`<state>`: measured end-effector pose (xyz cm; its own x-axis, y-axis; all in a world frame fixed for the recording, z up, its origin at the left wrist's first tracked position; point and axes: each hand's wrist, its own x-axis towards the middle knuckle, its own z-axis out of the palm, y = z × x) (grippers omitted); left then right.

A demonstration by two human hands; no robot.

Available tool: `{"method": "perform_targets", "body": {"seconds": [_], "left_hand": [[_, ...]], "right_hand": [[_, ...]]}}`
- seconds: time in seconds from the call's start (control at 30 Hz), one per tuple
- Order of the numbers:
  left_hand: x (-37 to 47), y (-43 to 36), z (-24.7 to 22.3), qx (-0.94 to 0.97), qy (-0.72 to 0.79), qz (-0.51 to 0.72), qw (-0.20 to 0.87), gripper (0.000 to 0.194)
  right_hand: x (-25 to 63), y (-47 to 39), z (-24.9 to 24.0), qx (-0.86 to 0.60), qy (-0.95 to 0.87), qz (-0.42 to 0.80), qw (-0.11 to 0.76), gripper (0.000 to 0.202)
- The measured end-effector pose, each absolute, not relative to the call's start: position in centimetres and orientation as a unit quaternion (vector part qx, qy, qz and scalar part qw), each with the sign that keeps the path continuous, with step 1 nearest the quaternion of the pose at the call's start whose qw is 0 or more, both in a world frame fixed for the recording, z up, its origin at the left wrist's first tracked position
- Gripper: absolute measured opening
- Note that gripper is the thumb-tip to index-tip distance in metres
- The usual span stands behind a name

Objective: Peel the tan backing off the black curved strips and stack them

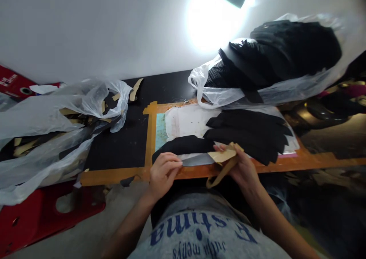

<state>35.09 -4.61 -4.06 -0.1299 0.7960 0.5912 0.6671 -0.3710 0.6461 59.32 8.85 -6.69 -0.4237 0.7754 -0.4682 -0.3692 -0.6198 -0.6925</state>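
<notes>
My left hand is at the table's front edge, its fingers pinched on the left end of a grey strip. At the strip's other end, my right hand grips tan backing paper, part of which curls down below the edge. Just behind the grey strip lies a curved black piece. Several more black pieces are fanned out beyond my right hand, overlapping one another. Under them is a stained white sheet on the taped work board.
At the back right, a clear plastic bag holds a big stack of black pieces. Another plastic bag with tan scraps is on the left. A red stool stands below it. Dark machinery is at the right.
</notes>
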Motion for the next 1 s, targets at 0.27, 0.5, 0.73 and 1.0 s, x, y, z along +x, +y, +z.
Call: {"method": "perform_targets", "body": {"seconds": [0.27,0.5,0.73,1.0], "left_hand": [[33.8,-6.3,-7.4,0.422,0.711,0.5,0.258,0.007],[34.4,-5.7,-8.1,0.367,0.729,0.498,0.293,0.019],[34.0,-5.7,-7.8,0.35,0.726,0.519,0.284,0.02],[33.8,-4.1,-8.9,0.341,0.799,0.455,0.196,0.021]], "right_hand": [[68.4,12.1,-6.6,-0.538,-0.409,0.535,0.507,0.045],[69.8,11.0,-6.4,-0.529,-0.752,0.367,0.141,0.043],[62.2,7.5,-6.9,-0.377,-0.801,0.452,0.108,0.028],[59.5,11.8,-5.7,-0.429,-0.767,0.444,0.176,0.036]]}}
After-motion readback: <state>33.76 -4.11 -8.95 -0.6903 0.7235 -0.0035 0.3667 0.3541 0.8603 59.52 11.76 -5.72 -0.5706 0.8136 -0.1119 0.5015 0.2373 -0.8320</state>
